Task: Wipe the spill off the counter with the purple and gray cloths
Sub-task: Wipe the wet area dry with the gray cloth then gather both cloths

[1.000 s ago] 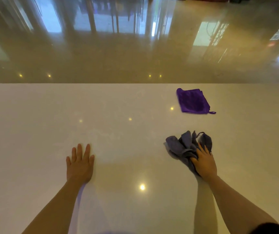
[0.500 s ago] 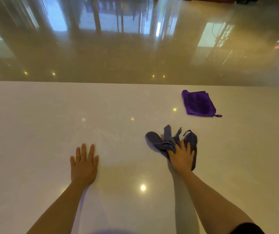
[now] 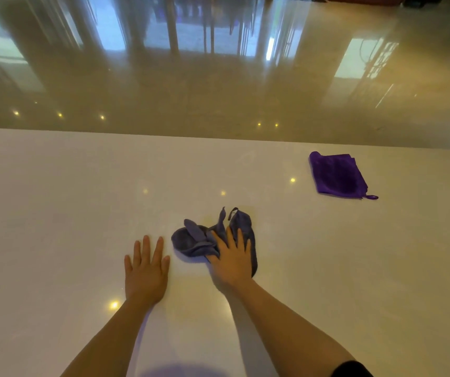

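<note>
My right hand (image 3: 232, 257) presses spread and flat on the bunched gray cloth (image 3: 213, 238) mid-counter (image 3: 55, 213), left hand (image 3: 146, 270) open and empty at its nine o'clock, purple cloth (image 3: 336, 175) idle at two o'clock, so I should press evenly, overlapping strokes.

Glossy tan floor (image 3: 218, 99), perhaps window reflections.

White counter (image 3: 55, 213) bears gray cloth (image 3: 191, 240), purple cloth (image 3: 336, 175), both hands.
</note>
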`<control>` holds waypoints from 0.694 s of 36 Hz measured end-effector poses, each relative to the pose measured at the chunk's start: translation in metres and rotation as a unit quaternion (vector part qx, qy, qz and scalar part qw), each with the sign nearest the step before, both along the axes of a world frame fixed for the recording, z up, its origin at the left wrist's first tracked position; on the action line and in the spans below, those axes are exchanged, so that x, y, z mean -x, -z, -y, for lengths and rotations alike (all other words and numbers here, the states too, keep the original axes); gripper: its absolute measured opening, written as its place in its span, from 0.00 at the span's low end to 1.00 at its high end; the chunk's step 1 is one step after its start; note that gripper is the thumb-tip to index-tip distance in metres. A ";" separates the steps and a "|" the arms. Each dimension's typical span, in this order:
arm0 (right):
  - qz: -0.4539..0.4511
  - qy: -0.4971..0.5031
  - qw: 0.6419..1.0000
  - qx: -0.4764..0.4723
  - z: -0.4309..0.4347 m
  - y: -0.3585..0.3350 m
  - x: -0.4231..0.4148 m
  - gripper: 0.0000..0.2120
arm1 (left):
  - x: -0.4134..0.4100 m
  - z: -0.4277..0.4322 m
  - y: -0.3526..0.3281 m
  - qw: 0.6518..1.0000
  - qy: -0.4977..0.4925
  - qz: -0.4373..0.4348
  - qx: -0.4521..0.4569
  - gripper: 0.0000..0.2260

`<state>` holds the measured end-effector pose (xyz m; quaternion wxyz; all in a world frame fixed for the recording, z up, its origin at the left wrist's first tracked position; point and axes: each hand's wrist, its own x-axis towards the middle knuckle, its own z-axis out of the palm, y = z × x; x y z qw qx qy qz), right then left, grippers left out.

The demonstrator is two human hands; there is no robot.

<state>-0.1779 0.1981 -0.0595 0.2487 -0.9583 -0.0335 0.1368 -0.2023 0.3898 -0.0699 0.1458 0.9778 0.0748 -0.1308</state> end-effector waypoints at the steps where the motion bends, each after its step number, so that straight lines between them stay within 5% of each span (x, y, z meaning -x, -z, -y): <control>1: 0.004 -0.011 1.000 -0.006 -0.003 0.001 -0.001 0.26 | 0.000 0.000 0.000 1.000 0.000 0.000 -0.001 0.25; 9: 0.041 -0.127 0.990 -0.049 -0.034 0.010 0.003 0.27 | -0.002 -0.001 -0.001 0.998 0.023 -0.036 -0.036 0.29; 13: 0.079 -0.138 0.986 -0.047 -0.029 0.015 -0.003 0.27 | -0.001 0.000 -0.007 0.998 0.031 -0.045 -0.039 0.44; 17: 0.081 -0.163 0.982 -0.039 -0.024 0.015 -0.011 0.27 | -0.002 -0.001 -0.003 0.998 0.026 -0.035 -0.040 0.29; 25: 0.091 -0.217 0.972 -0.002 -0.016 0.009 -0.046 0.26 | -0.003 -0.001 -0.005 1.000 0.005 -0.028 -0.007 0.24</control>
